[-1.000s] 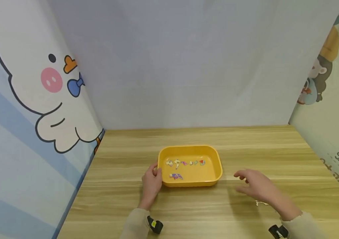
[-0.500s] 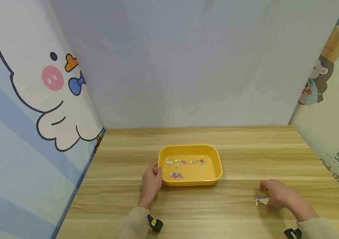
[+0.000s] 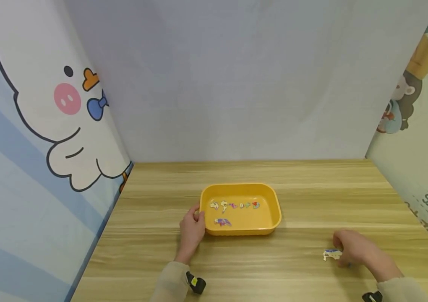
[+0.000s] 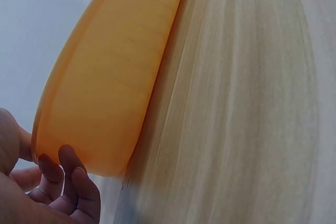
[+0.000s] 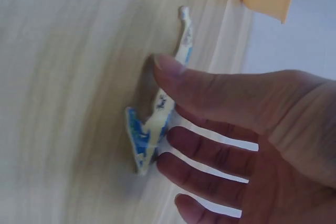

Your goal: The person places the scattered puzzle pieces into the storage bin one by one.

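My left hand point(image 3: 192, 230) grips the left end of a yellow plastic tray point(image 3: 242, 231), thumb at the rim and fingers curled against the outer wall. The left wrist view shows the side of that tray point(image 4: 110, 77) from close up. Out to the right, my right hand point(image 3: 355, 248) pinches a flat, irregular puzzle piece point(image 3: 332, 253) low over the table. In the right wrist view the puzzle piece point(image 5: 161, 106) is long and thin, cream with blue patches; the thumb crosses its front and the fingers are behind it.
Inside the tray, several small coloured pieces point(image 3: 233, 206) lie in a row, with a larger purple piece point(image 3: 223, 222) nearer the front. Behind the wood-grain table point(image 3: 274, 268) hangs a pale grey curtain point(image 3: 214, 84). Printed cloths border both sides.
My right hand has moved right and down from beside the tray to the puzzle piece and closed its thumb and fingers on it. The left hand and tray have stayed put.
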`<state>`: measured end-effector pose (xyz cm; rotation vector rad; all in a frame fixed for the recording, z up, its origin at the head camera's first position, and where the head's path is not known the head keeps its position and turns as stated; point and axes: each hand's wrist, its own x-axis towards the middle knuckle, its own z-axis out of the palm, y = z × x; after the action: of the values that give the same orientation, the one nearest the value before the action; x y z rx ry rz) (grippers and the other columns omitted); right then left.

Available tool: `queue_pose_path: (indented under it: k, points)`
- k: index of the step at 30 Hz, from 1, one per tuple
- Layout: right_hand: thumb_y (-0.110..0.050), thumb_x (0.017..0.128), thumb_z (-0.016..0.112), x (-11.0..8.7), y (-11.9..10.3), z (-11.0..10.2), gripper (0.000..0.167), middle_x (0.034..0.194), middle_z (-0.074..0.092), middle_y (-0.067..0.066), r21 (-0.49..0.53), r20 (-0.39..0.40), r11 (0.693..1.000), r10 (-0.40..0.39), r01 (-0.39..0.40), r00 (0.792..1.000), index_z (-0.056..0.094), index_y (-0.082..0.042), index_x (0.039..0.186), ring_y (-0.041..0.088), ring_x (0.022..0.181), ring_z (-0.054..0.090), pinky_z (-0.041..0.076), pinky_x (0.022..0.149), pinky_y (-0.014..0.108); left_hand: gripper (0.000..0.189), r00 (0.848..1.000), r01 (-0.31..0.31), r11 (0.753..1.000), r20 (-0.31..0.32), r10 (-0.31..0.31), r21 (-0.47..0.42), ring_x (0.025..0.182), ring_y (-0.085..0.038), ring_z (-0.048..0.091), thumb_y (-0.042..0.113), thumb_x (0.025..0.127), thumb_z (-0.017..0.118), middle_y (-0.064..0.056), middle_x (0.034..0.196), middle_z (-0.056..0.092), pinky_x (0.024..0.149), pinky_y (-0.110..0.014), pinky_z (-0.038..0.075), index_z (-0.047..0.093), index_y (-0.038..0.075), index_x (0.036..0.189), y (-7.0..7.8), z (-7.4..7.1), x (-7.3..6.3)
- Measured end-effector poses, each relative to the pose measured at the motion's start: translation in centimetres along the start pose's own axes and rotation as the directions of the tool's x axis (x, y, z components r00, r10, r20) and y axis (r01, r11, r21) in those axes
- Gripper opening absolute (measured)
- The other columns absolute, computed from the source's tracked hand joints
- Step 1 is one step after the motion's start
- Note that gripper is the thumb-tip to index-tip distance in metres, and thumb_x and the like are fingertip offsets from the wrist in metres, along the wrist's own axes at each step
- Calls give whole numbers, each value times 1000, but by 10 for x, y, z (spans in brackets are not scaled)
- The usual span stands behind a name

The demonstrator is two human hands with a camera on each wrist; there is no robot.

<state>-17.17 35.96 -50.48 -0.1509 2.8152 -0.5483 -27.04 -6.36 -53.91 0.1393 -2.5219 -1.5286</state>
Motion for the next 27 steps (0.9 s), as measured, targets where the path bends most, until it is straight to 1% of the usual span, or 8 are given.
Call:
queue_pose_path:
  k: [3, 7, 13, 16, 22, 27]
  points:
    - [-5, 56, 87, -1, 2, 2, 39, 70, 47, 1, 27, -4, 1000, 13, -13, 1000, 54, -9, 75, 18, 64, 43, 38, 57, 35, 30, 1000, 0, 1000, 2, 0, 0, 53, -13, 47, 11, 94, 58, -1, 65, 51, 46, -25, 39, 62, 0, 121, 0, 0, 0]
    - [-4, 58, 86, -3, 3, 3, 34, 68, 47, 1, 56, -9, 998, 28, -27, 1000, 55, -10, 72, 18, 62, 43, 38, 56, 34, 30, 1000, 3, 1000, 0, -3, -4, 53, -13, 47, 11, 94, 58, -2, 65, 51, 46, -25, 38, 62, 0, 121, 0, -1, 0]
    - [-5, 57, 86, -4, 4, 2, 35, 66, 48, -1, 50, -26, 998, 27, -25, 999, 54, -10, 70, 17, 59, 44, 37, 54, 33, 30, 1000, 5, 1000, 9, -5, -5, 53, -13, 47, 12, 94, 58, -2, 66, 52, 47, -26, 39, 62, 0, 121, 1, -2, 0]
    - [-6, 56, 87, -4, 3, 1, 36, 64, 47, -1, 49, -28, 998, 34, -32, 999, 54, -11, 70, 17, 59, 44, 37, 54, 33, 30, 1000, -3, 1000, 9, 3, -5, 53, -13, 47, 11, 94, 58, -2, 65, 52, 47, -26, 40, 62, 0, 121, 1, -2, 1]
    - [-5, 54, 87, -4, 4, 0, 38, 63, 46, 0, 68, -18, 998, 16, -15, 1000, 53, -11, 71, 17, 57, 44, 36, 53, 32, 29, 1000, -10, 1000, 2, 10, -5, 53, -13, 47, 11, 93, 58, -2, 65, 52, 46, -27, 40, 62, 0, 120, 1, -3, 0]
    - [-6, 54, 87, -3, 11, 2, 37, 61, 46, -2, 76, -18, 996, -42, 43, 999, 54, -13, 70, 15, 55, 44, 36, 51, 30, 29, 1000, -14, 1000, -1, 14, -16, 53, -13, 47, 10, 93, 58, -2, 66, 52, 46, -27, 40, 62, -1, 120, 1, -2, -1]
